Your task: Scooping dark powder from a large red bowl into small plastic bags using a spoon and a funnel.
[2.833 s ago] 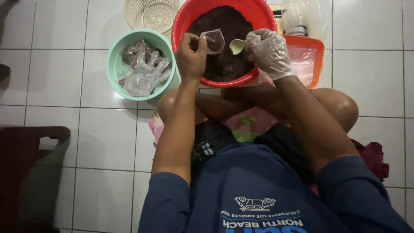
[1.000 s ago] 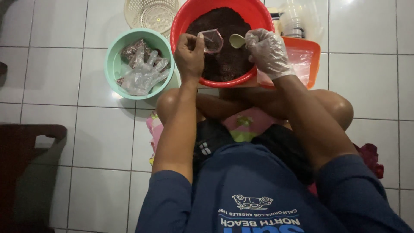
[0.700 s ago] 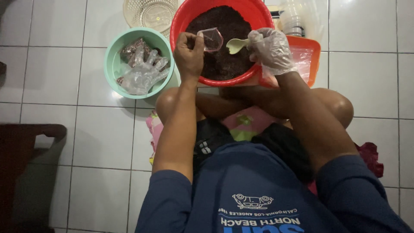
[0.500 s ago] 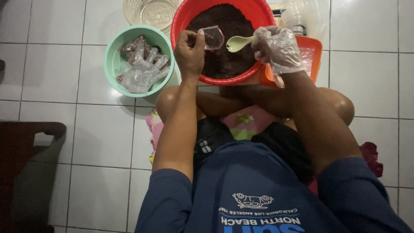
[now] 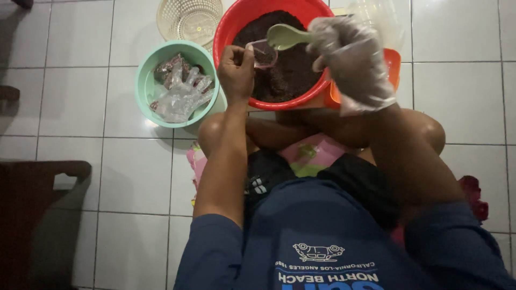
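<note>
White tiled floor (image 5: 75,102). Left hand (image 5: 236,72) grips small clear bag (image 5: 263,52); gloved right hand (image 5: 352,62) holds green spoon (image 5: 287,36), now raised directly over the bag.

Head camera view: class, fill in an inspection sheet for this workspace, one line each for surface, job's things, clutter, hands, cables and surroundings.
Surface: white tiled floor, person seated on it.
Job's things: red basin of dark crumbly material; small clear bag; pale green spoon held at the bag's mouth.
Clutter: green bowl holding filled packets and a clear plastic glove; woven basket; orange tray behind the basin.
Hands: left hand bare, holding the bag; right hand gloved, gripping the spoon.
Cables: nothing seen.
Surroundings: dark wooden furniture at left.
</note>
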